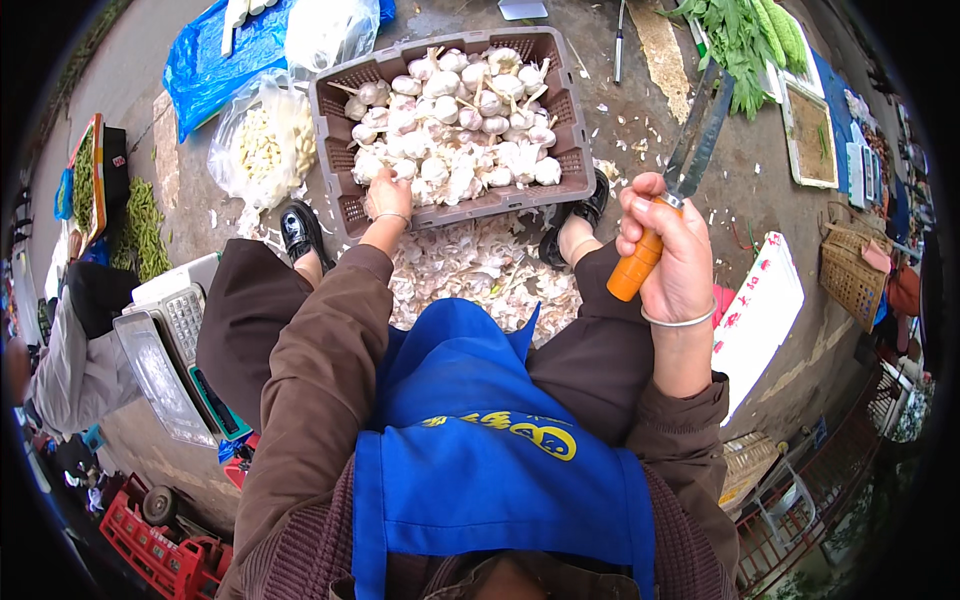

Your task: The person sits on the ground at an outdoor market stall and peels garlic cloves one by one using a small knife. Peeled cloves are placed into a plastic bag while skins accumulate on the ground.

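A brown plastic crate (517,196) sits on the ground before me, filled with whole garlic bulbs (446,109) and loose skins. My left hand (389,196) reaches over its near left corner, fingers down among the garlic. Those fingertips are partly hidden, so whether they hold a bulb is unclear. Raised to the right of the crate, my right hand (671,247) grips the orange handle of a knife-like tool (634,262). Two long flat metal arms extend from its ferrule, pointing up and away from me.
Garlic skins (480,270) cover the ground between my shoes. Peeled cloves fill a clear plastic bag (259,146) left of the crate. A digital scale (176,322) stands by my left knee, and a white foam board (761,322) by my right. Leafy greens (731,45) lie at the far right.
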The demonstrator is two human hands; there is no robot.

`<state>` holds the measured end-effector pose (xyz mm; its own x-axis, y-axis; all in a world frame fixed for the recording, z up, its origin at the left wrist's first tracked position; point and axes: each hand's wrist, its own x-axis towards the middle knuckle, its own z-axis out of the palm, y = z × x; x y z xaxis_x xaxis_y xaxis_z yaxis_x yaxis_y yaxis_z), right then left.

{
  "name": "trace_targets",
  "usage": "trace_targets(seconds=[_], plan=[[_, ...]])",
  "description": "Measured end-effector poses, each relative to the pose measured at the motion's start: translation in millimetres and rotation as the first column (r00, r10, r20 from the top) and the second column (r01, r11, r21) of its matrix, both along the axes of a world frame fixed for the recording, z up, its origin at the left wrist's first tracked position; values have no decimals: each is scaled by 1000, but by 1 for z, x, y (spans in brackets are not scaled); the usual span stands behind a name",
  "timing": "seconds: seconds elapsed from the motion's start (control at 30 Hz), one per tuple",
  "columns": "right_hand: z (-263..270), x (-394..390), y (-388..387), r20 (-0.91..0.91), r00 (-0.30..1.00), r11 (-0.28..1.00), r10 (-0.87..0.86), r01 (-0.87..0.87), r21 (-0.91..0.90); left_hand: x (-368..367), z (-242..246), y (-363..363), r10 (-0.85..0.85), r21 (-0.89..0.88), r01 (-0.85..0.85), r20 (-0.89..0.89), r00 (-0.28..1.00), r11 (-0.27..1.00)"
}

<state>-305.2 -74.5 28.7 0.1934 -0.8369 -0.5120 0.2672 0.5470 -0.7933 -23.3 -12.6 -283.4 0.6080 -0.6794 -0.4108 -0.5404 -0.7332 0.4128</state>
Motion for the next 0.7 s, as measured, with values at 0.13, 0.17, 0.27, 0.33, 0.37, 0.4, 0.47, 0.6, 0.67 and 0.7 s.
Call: trace_targets(seconds=[0.13, 0.17, 0.27, 0.33, 0.37, 0.4, 0.47, 0.6, 0.67, 0.7], plan=[[1, 0, 1, 10, 1000, 1000, 3, -3, 0, 5, -6, -6, 150, -155, -144, 29, 988, 977], [0, -1, 1, 14, 1000, 1000, 1, -1, -1, 7, -7, -8, 174, -169, -168, 24, 984, 971], [-1, -2, 0, 43, 999, 1000, -13, 13, 17, 16, -15, -9, 113, 69, -109, -70, 991, 992], [1, 0, 0, 12, 999, 999, -30, 29, 17, 18, -25, 0, -52, 246, 74, -95, 994, 966], [0, 1, 0, 22, 1000, 1000, -19, 19, 15, 19, -34, 7, -143, 313, 160, -76, 987, 936], [0, 0, 0, 28, 1000, 1000, -12, 12, 9, 14, -37, 11, -143, 359, 151, -50, 988, 921], [1, 3, 0, 8, 1000, 1000, 1, -1, 2, 8, -42, 12, -174, 414, 197, -93, 980, 889], [0, 5, 1, 6, 1000, 1000, -7, 7, 19, -7, -21, -15, -238, 419, 354, -305, 922, 836], [3, 9, 1, 27, 1000, 1000, 8, -8, 23, -18, -39, -19, -253, 360, 367, -325, 911, 858], [4, 11, 1, 24, 999, 999, 39, -40, 20, -27, -59, -18, -266, 302, 360, -310, 913, 883]])
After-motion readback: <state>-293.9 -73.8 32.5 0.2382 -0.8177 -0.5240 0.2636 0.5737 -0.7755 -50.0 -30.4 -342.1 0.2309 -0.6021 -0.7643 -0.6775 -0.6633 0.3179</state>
